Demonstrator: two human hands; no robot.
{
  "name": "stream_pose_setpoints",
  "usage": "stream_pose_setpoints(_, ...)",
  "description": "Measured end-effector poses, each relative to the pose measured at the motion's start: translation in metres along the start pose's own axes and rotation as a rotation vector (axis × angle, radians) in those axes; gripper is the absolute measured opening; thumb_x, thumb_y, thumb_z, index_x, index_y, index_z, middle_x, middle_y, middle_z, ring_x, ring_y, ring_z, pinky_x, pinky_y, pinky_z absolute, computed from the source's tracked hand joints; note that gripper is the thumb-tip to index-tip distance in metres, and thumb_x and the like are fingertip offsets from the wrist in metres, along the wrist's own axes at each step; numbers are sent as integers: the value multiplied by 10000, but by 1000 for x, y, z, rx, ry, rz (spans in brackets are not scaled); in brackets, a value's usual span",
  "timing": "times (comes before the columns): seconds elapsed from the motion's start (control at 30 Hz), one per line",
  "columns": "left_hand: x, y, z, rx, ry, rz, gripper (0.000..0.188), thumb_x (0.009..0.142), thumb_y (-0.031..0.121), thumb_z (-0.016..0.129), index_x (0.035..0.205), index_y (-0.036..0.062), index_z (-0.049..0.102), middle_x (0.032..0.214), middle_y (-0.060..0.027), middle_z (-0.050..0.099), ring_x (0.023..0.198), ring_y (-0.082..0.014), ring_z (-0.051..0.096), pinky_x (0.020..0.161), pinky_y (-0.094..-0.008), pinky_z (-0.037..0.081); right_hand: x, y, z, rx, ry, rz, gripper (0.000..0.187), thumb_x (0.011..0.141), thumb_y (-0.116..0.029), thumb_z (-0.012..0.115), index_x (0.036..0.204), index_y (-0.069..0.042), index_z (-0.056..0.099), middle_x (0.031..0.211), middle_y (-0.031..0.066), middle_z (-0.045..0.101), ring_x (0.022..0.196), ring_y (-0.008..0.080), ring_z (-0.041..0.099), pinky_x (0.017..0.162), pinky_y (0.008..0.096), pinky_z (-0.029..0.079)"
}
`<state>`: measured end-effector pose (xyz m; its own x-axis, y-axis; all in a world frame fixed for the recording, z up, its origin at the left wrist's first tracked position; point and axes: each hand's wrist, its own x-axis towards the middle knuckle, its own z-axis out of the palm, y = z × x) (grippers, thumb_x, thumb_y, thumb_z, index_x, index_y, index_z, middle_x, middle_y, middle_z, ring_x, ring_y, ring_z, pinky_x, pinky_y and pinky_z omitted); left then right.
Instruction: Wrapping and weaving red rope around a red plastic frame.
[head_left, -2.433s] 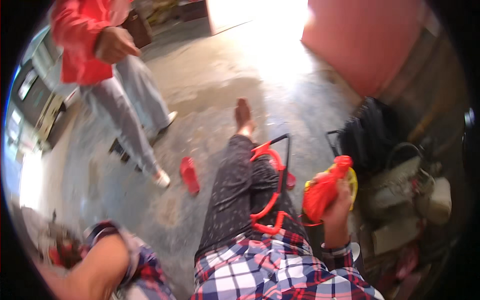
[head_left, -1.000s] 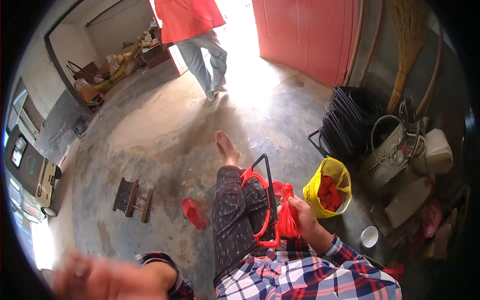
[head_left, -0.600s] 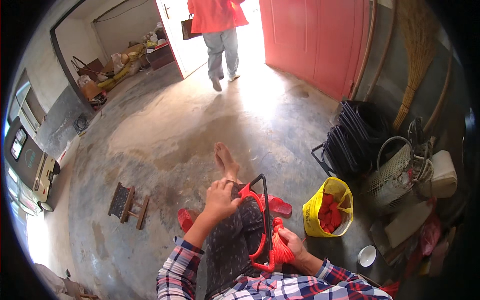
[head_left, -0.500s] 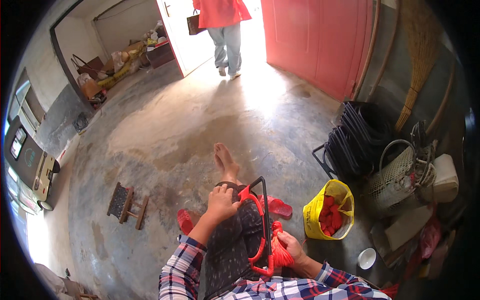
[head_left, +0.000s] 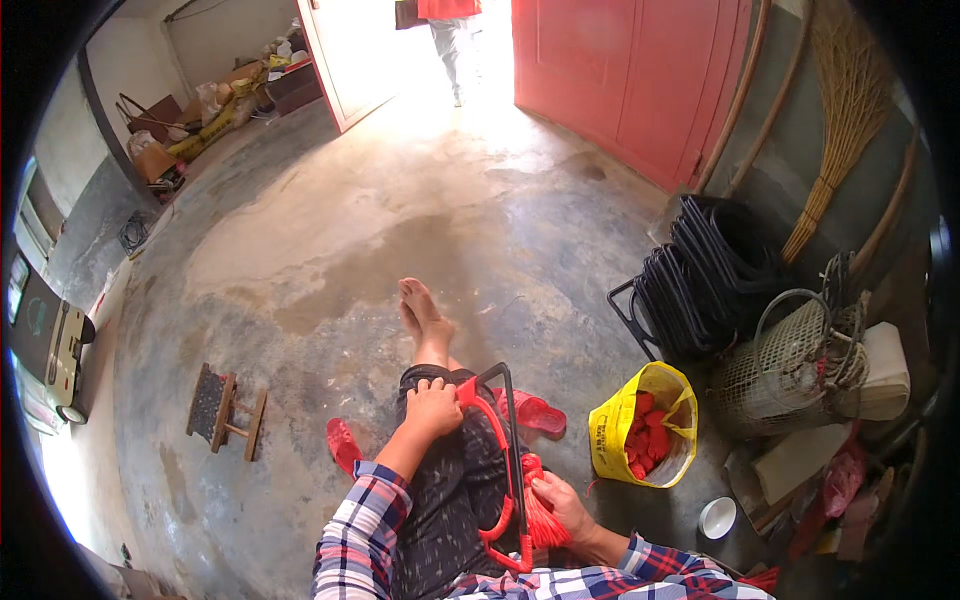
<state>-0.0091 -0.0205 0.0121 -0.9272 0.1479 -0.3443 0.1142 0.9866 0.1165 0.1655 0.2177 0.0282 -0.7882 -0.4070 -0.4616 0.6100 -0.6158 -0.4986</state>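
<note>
A black metal frame (head_left: 518,440), partly covered in red cord (head_left: 492,418), lies across my lap over dark patterned trousers. My left hand (head_left: 433,408) sits over my knee with bent fingers, touching the far red end of the frame; what its fingers close on is hidden. In my right hand (head_left: 565,512), a bundle of red cord (head_left: 541,522) is gripped beside the frame's near right side. My bare feet (head_left: 424,312) stretch ahead, off the red slippers (head_left: 535,410).
To the right stand a yellow bag (head_left: 607,440) of red bundles, a white bowl (head_left: 717,518), stacked black metal frames (head_left: 680,290), a wire basket (head_left: 775,365) and a broom (head_left: 840,120). A small wooden stool (head_left: 225,412) is at left. Beyond the red door (head_left: 620,80), a person (head_left: 455,45) stands outside.
The person in red has walked farther out through the doorway. The whole view has shifted slightly; my left hand is now closer against the red end, and my right hand keeps the cord bundle.
</note>
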Motion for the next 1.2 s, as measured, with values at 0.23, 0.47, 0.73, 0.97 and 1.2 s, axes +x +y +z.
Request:
stream_pose_setpoints(0.23,21,-35,1,-268,176,-6,420,771,288,610,1130,80,672,1172,-170,643,1127,-368,556,980,-435,453,-1,-5,4,-57,32,55,211,1000,-191,506,1117,-17,525,965,59,627,821,122,627,756,285,523)
stream_pose_setpoints(0.47,26,-49,19,-188,369,-191,595,820,336,649,1292,1,509,1379,-181,486,1218,-387,483,1044,-470,389,1,-6,8,-96,67,26,190,1001,-185,505,1094,-22,537,960,53,623,821,120,624,753,282,522)
stream_pose_setpoints(0.73,28,-41,10,-364,-68,-402,968,818,541,642,1513,44,187,1535,-245,244,1392,-436,295,1091,-494,353,0,-6,8,-43,32,36,222,1002,-194,507,1127,-11,520,992,66,626,837,126,632,774,289,530)
stream_pose_setpoints(0.97,20,-21,-1,-129,-167,-362,1006,818,576,625,1533,48,153,1559,-274,172,1354,-485,340,1039,-543,386,0,-9,10,-91,13,35,227,1010,-187,485,1142,-5,516,1004,73,632,855,133,639,791,288,530)
stream_pose_setpoints(1.2,32,2,25,392,-99,-238,667,923,373,487,1425,-49,364,1405,-371,383,1164,-543,503,835,-647,468,-2,-12,15,-85,9,48,230,1009,-175,479,1156,-2,514,1010,81,641,849,138,644,781,288,538)
